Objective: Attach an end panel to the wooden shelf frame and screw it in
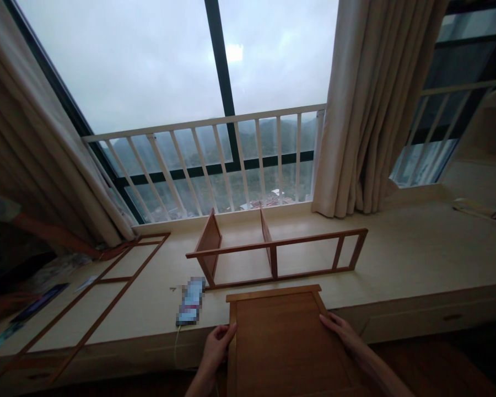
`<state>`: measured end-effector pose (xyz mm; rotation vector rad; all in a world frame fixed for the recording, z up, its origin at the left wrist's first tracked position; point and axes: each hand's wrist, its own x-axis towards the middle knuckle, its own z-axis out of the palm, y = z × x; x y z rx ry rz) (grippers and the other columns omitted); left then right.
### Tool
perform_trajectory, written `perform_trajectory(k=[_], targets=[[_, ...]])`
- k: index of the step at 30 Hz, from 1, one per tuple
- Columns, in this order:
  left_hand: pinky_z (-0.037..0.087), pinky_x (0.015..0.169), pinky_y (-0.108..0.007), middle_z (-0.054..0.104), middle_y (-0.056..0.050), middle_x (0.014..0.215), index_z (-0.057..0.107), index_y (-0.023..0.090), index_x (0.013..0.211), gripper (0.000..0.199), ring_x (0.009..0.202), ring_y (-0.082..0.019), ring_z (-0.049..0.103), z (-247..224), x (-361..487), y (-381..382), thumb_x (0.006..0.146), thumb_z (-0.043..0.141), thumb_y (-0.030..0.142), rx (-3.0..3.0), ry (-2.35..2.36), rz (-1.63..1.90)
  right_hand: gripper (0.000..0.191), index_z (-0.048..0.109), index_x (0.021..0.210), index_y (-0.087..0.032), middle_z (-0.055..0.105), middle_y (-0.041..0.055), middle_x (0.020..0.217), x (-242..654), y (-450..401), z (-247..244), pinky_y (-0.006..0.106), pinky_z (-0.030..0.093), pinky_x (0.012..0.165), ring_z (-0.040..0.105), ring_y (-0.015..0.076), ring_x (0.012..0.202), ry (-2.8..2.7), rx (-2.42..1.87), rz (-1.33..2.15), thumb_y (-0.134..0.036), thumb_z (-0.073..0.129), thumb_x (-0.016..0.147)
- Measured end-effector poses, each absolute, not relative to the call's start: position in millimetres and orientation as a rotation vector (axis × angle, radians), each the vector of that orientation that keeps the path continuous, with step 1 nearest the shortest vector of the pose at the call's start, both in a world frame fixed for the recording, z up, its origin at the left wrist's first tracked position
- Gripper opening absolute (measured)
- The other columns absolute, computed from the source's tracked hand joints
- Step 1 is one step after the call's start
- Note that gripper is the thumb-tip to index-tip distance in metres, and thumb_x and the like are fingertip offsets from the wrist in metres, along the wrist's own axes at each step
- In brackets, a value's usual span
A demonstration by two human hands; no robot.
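Both of my hands hold a brown wooden panel [281,342] at the lower middle, in front of the window ledge. My left hand [215,348] grips its left edge, fingers curled round the side. On the right edge my right hand [342,329] closes, thumb on top and the other fingers partly hidden. The panel has a raised frame and a wider crosspiece at its far end. Just beyond it, on the ledge, a part-built wooden frame [274,262] lies on its side with two boards standing from it.
A phone [191,300] with a cable lies on the ledge [405,259] left of the panel. Further left, another person's arm [66,234] reaches to a second ladder-like wooden frame [114,280]. Curtains [355,110] and a white railing [215,135] stand behind.
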<state>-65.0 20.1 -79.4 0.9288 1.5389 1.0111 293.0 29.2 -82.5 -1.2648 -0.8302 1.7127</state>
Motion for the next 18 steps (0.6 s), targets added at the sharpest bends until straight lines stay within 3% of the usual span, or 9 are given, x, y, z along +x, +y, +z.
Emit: perform_trajectory(k=[8,14,18], targets=[[0.032,0.042,-0.017,0.053,0.002,0.058,0.054,0.013,0.062,0.045,0.05,-0.008,0.046,-64.7,-77.1,15.3,0.05,0.06,0.056,1.007,1.496,0.889,0.037,0.061,0.086,-0.018,0.063,0.0038,0.086,325.0,20.0,-91.6,0.025,0.045,0.064,0.058,0.018,0.079,-0.991,-1.308,1.672,-0.044,0.061,0.06],[0.024,0.037,-0.016,0.051,0.003,0.052,0.059,0.012,0.066,0.049,0.039,-0.004,0.035,-63.0,-85.3,13.6,0.049,0.06,0.057,1.119,1.514,0.788,0.044,0.063,0.079,-0.016,0.063,0.0056,0.079,322.4,20.6,-85.3,0.028,0.045,0.062,0.058,0.0198,0.072,-1.071,-1.451,1.566,-0.05,0.062,0.052],[0.025,0.038,-0.017,0.051,0.001,0.05,0.06,0.01,0.066,0.053,0.038,-0.005,0.036,-58.6,-81.4,11.1,0.05,0.056,0.061,1.155,1.538,0.77,0.048,0.064,0.076,-0.015,0.064,0.0067,0.077,319.0,20.6,-80.9,0.031,0.045,0.065,0.058,0.0216,0.072,-1.188,-1.491,1.437,-0.055,0.06,0.051]])
